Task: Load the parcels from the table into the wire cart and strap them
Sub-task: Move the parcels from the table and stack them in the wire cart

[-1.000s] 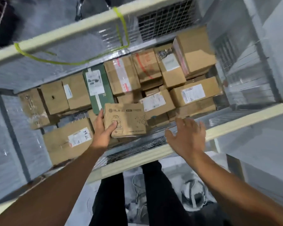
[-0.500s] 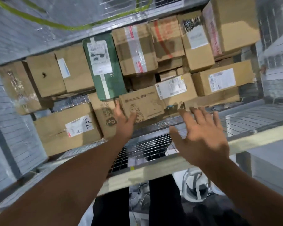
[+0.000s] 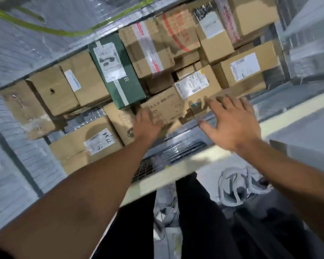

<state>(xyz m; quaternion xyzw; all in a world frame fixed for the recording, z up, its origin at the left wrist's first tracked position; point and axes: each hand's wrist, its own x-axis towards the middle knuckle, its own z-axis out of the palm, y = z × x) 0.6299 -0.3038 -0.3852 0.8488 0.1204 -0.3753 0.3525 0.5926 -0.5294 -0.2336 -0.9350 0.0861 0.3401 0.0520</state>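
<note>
**Two bare hands reaching into a wire cart packed with parcels**

A person is looking down over the near rail of a wire cart [image 3: 166,181] and stretching both arms into it. The cart is holding many cardboard parcels, packed close together in rows against its far mesh wall.

The left hand [image 3: 148,124] is resting on the near left corner of a printed brown box [image 3: 165,107], which is lying flat inside the cart among the other parcels. This hand is blurred, so it is not possible to tell whether its grip is curling round the box edge or only lying on it.

The right hand [image 3: 230,124] is hanging just right of that box, palm down, with its grip spread wide and holding nothing. Its fingertips are pointing towards a box with a white shipping label [image 3: 195,85], which is lying just behind the printed box.

A dark green box [image 3: 118,71] is sitting just left of and behind the printed box. Nearer the left side, a brown box with a handwritten label [image 3: 94,143] is lying by the near rail. A yellow-green strap [image 3: 73,32] is trailing loosely across the far mesh wall.

Below the rail, the person's legs in dark trousers [image 3: 195,221] are showing.
</note>
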